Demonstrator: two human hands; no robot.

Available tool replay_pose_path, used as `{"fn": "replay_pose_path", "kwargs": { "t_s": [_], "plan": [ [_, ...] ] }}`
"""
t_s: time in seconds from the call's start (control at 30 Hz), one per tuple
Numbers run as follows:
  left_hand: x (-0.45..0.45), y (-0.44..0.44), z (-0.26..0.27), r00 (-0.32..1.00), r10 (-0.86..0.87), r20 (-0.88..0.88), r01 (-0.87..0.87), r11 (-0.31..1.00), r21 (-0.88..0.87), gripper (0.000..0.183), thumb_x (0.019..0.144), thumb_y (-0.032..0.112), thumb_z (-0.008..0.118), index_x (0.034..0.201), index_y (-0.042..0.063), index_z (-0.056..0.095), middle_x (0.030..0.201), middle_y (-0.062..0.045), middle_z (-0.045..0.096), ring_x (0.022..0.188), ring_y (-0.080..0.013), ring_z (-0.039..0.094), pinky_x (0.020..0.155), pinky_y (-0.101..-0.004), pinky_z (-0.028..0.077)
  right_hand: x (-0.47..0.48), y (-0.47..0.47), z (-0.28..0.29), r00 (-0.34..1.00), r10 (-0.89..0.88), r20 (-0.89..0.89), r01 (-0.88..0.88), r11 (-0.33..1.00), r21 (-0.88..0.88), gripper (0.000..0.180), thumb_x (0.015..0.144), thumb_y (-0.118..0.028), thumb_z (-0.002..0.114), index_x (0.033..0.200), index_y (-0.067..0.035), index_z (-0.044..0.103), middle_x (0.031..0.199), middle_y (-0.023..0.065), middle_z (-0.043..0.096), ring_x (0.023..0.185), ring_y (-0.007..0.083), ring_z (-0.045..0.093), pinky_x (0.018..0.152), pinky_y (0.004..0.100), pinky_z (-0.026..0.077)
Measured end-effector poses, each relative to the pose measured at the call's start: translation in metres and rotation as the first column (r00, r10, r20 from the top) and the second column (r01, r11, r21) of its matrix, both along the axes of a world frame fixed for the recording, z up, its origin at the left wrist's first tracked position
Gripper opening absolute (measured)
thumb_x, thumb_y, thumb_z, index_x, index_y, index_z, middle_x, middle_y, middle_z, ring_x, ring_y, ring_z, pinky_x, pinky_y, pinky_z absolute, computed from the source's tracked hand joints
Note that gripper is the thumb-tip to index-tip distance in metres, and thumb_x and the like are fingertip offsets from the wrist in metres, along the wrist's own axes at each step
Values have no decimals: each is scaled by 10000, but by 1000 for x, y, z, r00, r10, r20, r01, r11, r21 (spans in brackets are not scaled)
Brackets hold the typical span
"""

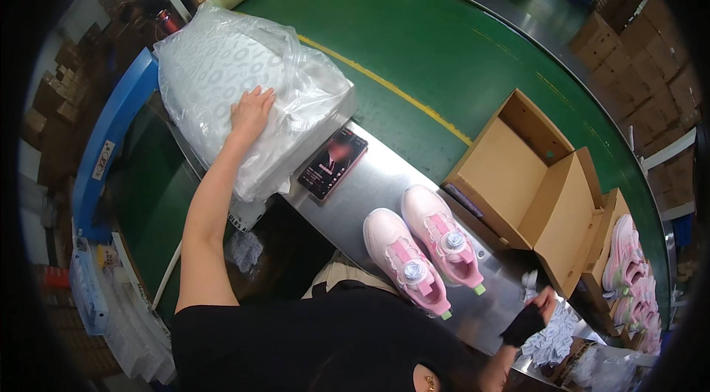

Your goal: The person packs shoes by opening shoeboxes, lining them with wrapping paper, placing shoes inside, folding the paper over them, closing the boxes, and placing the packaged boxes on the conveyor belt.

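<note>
My left hand (pixel 252 113) lies flat on a stack of printed wrapping paper (pixel 222 59) inside a clear plastic bag (pixel 316 92). At the lower right, my right hand (pixel 544 306), with a black band on the wrist, is over a heap of small white sachets (pixel 552 336). Whether its bent fingers hold a sachet is too small to tell. Between my hands a pair of pink and white sneakers, the left shoe (pixel 402 259) and the right shoe (pixel 441 231), stands on the metal ledge (pixel 383 181). Each has a dial on its tongue.
A phone (pixel 333 163) with a lit screen lies beside the bag. An open cardboard shoebox (pixel 527 170) sits beyond the sneakers, partly over the green conveyor belt (pixel 399 42). More pink sneakers (pixel 627 259) are at the far right. A blue curved plastic part (pixel 105 142) rises at left.
</note>
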State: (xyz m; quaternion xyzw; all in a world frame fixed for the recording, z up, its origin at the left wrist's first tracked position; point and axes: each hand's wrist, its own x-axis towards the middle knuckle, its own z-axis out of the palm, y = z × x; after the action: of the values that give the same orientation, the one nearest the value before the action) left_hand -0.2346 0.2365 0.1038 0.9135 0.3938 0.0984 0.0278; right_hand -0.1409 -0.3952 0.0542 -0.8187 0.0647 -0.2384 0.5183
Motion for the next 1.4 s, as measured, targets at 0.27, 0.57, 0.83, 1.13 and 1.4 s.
{"fn": "replay_pose_path", "kwargs": {
  "t_s": [0.27, 0.57, 0.83, 1.13, 1.4],
  "plan": [
    [-19, 54, 22, 939, -50, 340, -54, 956, 288, 288, 864, 255, 400, 808, 28, 568, 771, -212, 568, 716, -401, 538, 614, -449, 425, 92, 107, 39, 856, 499, 134, -474, 861, -185, 215, 828, -104, 542, 1026, -24, 517, 829, 59, 541, 741, 112, 521, 623, 226, 419],
    [102, -125, 164, 418, -484, 769, 675, 732, 93, 133, 872, 135, 417, 824, 43, 500, 649, 10, 438, 566, -63, 407, 467, -204, 345, 72, 195, 115, 323, 942, -94, -927, 295, -234, 868, 636, -271, 740, 1311, -53, 239, 1208, 177, 419, 1036, 279, 486, 855, 357, 406],
    [232, -315, 96, 157, -661, 734, 912, 382, 149, 426, 821, 290, 560, 1031, -67, 460, 953, -216, 537, 898, -272, 547, 748, -332, 453, 115, 162, 107, 848, 527, -64, -475, 808, 349, 454, 757, -147, 594, 1156, -9, 427, 900, 81, 537, 751, 128, 505, 657, 242, 429],
    [228, -270, 30, 211, -971, 113, 853, 240, 464, 508, 727, 395, 596, 1153, 132, 505, 1310, -152, 339, 1238, -295, 283, 972, -581, 116, 167, -172, 38, 917, -377, 128, 330, 899, 287, 366, 756, -148, 591, 1054, 39, 488, 917, 126, 561, 771, 216, 538, 711, 318, 453],
    [231, -184, -10, 857, -397, 328, 409, 912, 37, 618, 714, 489, 599, 1150, 68, 479, 1300, -166, 349, 1227, -326, 277, 956, -556, 218, 122, -221, 40, 765, -612, 200, 642, 750, -159, 409, 774, -203, 569, 1114, 5, 474, 1024, 173, 552, 899, 260, 526, 811, 323, 402]
  ]
}}
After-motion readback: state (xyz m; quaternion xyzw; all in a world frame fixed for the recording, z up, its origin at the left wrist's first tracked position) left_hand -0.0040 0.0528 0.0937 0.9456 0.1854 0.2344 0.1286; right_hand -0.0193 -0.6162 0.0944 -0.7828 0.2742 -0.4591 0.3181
